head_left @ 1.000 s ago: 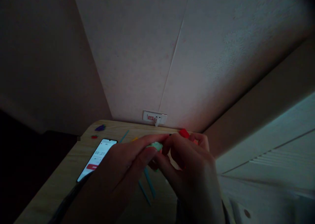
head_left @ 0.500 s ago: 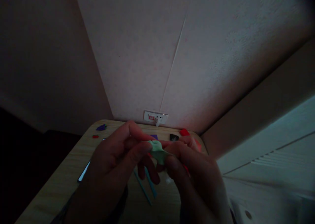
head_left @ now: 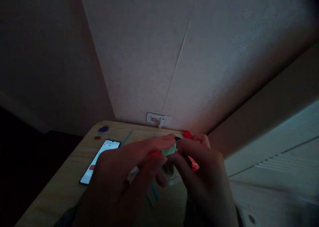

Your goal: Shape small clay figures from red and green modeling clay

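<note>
A small lump of pale green modelling clay [head_left: 169, 150] is pinched between my two hands above the table. My left hand [head_left: 129, 164] has its thumb and fingers closed on the left end of the clay. Something bright red shows between those fingers, too covered to make out. My right hand [head_left: 199, 164] grips the right end with thumb and forefinger. Partly hidden below the hands lie thin blue-green sticks [head_left: 155, 191] and a clear plastic wrapper [head_left: 173, 178].
A lit phone [head_left: 109, 146] lies on the wooden table [head_left: 64, 169] at left. Beyond it are a purple piece [head_left: 103, 129] and a small red piece [head_left: 97, 138]. A red lump [head_left: 187, 134] sits at the back right. A wall socket [head_left: 158, 119] holds a plug.
The green clay has moved slightly right and less of it shows. My left hand has shifted right and flattened over it. The phone, earlier mostly covered, is now largely visible.
</note>
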`<state>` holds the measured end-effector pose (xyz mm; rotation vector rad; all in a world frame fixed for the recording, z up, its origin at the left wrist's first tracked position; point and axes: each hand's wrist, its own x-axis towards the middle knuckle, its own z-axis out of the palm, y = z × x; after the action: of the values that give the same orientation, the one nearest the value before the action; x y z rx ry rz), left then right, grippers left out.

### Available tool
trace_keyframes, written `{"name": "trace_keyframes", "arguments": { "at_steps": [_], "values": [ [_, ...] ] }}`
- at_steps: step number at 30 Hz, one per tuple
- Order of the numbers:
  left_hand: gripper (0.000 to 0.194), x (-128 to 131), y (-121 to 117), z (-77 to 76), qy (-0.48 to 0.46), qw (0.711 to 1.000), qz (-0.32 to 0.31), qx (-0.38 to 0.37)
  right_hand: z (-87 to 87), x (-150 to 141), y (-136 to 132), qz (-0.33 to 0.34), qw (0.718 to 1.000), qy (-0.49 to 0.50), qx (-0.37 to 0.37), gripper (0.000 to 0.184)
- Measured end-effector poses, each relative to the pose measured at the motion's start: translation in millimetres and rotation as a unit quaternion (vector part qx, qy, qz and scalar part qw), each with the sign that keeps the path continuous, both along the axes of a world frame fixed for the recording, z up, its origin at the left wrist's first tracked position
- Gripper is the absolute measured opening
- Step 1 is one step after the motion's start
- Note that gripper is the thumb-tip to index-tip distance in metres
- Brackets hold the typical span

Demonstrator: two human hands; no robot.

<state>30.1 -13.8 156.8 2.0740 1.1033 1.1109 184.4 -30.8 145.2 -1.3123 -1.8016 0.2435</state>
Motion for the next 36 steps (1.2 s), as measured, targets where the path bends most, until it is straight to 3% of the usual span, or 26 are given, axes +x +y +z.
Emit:
{"name": "trace_keyframes", "arguments": {
  "at_steps": [7, 16, 19, 25, 29, 36],
  "values": [
    [0.037, 4, 2, -6.3, 0.042, 0.998, -0.036, 0.003, -1.9, 0, 1, -0.015, 1.0, -0.001, 0.002, 0.033],
    [0.011, 0, 9, 4.3, 0.048, 0.999, -0.012, -0.016, 4.3, -7, -5, 0.091, 0.99, 0.087, -0.064, 0.033],
    [0.013, -2, 13, 7.2, 0.027, 0.999, -0.012, -0.037, 3.5, -5, -4, 0.099, 0.986, 0.107, -0.081, 0.032],
    [0.025, -3, 15, 4.2, 0.02, 0.998, -0.021, -0.059, 4.1, 3, -2, 0.182, 0.97, 0.092, -0.133, 0.028],
    [0.03, 0, 11, 4.5, 0.011, 0.997, -0.051, -0.063, 3.8, 5, 1, 0.149, 0.982, 0.063, -0.099, 0.034],
    [0.038, 1, 4, 1.0, 0.045, 0.993, -0.091, -0.065, -1.1, 5, 5, 0.025, 0.998, -0.006, -0.06, 0.038]
  ]
}}
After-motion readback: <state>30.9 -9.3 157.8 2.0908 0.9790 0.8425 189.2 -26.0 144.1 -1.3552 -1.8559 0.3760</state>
